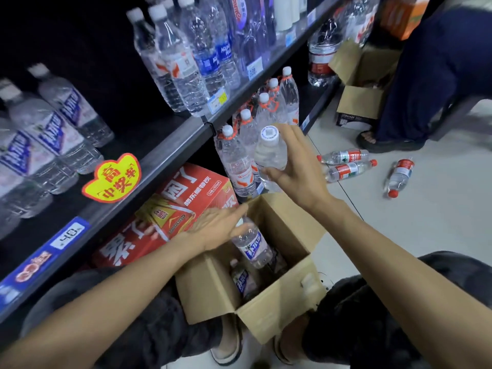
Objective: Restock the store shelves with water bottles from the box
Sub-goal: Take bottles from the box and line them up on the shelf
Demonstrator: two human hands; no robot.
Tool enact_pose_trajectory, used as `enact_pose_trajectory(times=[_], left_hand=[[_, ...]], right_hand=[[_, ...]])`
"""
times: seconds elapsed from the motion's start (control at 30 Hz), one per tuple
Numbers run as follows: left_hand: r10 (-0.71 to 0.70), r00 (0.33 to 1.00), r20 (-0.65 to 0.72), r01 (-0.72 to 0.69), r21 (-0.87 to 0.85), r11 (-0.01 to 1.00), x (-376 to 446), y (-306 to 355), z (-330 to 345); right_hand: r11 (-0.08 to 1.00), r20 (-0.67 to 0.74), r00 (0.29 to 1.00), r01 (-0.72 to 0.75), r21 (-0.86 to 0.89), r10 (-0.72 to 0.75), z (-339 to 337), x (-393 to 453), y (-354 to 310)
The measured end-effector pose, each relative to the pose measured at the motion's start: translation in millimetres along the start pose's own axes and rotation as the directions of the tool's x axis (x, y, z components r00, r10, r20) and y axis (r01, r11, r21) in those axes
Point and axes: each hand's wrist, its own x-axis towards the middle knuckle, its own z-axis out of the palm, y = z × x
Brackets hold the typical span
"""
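The right hand [290, 166] holds one water bottle [270, 153] by its neck, lifted clear above the open cardboard box [269, 310], ready for the shelf [170, 145]. The left hand [215, 227] grips a second bottle [250, 243] inside the box. The shelf's far left has open room.

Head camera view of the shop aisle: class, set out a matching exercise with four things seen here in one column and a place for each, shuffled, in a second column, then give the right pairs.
Things
1. Bottle with a white cap
2. Bottle with a blue label
3. Red-capped bottles
4. Yellow and red sticker

Places
A. Lying loose on the floor
B. Stuck to the shelf edge
C. Held in the right hand, above the cardboard box
D. In the cardboard box, under the left hand

Pairs: 1-C, 2-D, 3-A, 4-B
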Motion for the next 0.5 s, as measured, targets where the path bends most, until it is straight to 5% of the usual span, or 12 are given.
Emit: enact_pose_trajectory(times=[0.27, 0.5], left_hand=[[-0.188, 0.955, -0.23, 0.163, -0.124, 0.979, -34, -9, -82], [-0.301, 0.835, -0.461, 0.226, -0.212, 0.951, -60, -25, -165]], right_hand=[[0.998, -0.022, 0.998, 0.063, 0.006, -0.063, 0, 23, -40], [0.989, -0.042, 0.989, 0.144, 0.028, -0.143, -2, 65, -87]])
